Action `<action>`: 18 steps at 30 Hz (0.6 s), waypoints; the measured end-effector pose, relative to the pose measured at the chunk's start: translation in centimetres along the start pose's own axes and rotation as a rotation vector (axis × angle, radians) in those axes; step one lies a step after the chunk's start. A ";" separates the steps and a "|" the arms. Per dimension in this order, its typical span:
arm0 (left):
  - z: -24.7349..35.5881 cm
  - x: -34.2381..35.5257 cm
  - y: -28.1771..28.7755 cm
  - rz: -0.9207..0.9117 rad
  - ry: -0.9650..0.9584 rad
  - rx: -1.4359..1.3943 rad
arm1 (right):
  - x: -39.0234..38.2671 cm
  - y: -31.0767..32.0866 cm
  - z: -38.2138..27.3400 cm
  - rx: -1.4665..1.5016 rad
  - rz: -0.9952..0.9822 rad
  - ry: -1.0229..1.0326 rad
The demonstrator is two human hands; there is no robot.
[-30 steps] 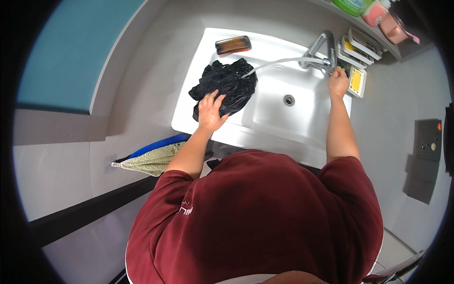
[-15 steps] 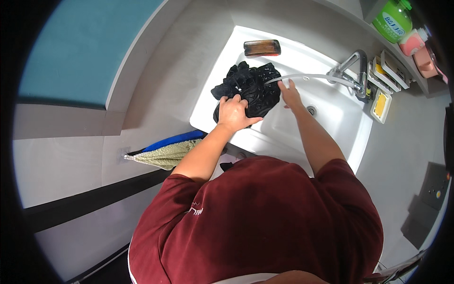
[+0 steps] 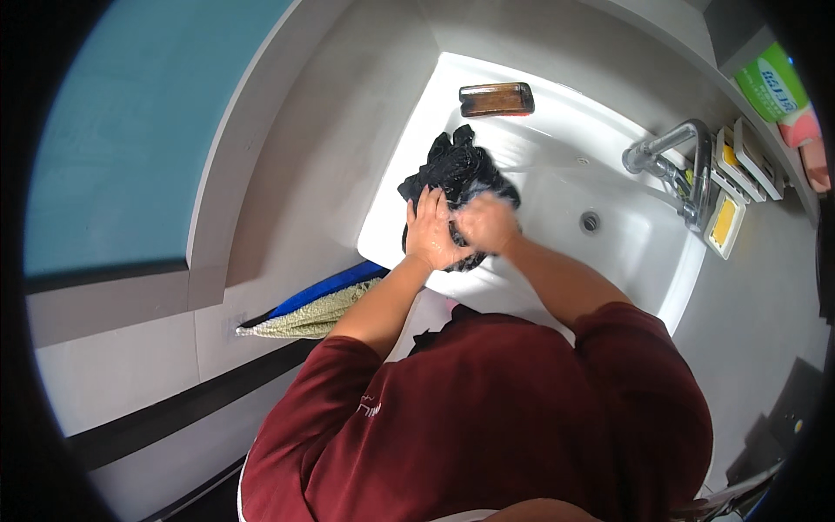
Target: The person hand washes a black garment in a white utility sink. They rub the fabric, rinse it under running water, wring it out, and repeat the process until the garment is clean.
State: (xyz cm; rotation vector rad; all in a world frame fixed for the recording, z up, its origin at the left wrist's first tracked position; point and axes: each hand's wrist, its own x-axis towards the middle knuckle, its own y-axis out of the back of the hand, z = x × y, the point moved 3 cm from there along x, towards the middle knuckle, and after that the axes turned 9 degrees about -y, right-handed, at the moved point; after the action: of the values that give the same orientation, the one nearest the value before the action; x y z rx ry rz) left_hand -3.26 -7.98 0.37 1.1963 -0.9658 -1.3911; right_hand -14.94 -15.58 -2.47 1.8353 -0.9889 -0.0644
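Observation:
A wet, bunched-up black garment [image 3: 452, 168] lies at the left side of the white sink [image 3: 557, 191]. My left hand [image 3: 433, 235] is laid flat on its near part, fingers stretched out and thumb pointing right. Right beside it, my right hand [image 3: 487, 222] is curled like a fist over the garment's right part. Motion blurs that hand, and its fingertips are hidden. Whitish wet streaks show on the cloth around the right hand.
A brown-topped scrub brush [image 3: 496, 99] rests on the sink's back ledge. The chrome faucet [image 3: 687, 157] arches at the right, near soap dishes [image 3: 724, 222]. A green bottle [image 3: 772, 83] stands on the upper right shelf. Towels [image 3: 317, 309] hang at the left.
My right hand has moved left from beside the garment onto it and curled up. The pale arc of water from the faucet is gone. The whole view has shifted slightly.

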 end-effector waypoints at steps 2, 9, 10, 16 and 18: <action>1.1 1.1 0.1 0.128 0.034 -0.122 | 3.0 -1.3 5.6 -0.144 0.118 -0.082; 1.2 -2.4 -0.1 0.161 -0.101 -0.185 | 5.1 -0.1 9.3 -0.115 0.210 -0.525; 1.7 -2.8 -0.1 0.164 -0.104 -0.170 | 3.2 -1.8 10.5 -0.125 0.267 -0.452; 0.7 -2.9 -3.7 0.155 -0.034 -0.106 | 0.4 3.6 -1.9 0.398 0.067 -0.035; 0.7 -2.5 -4.0 0.099 -0.018 -0.074 | 0.1 3.1 -2.4 0.243 0.073 0.075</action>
State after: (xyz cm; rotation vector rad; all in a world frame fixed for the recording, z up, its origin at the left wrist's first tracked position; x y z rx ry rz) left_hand -4.77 -4.95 -2.98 1.0693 -0.9653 -1.3490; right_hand -15.68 -14.36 1.20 2.0039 -1.0462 0.1752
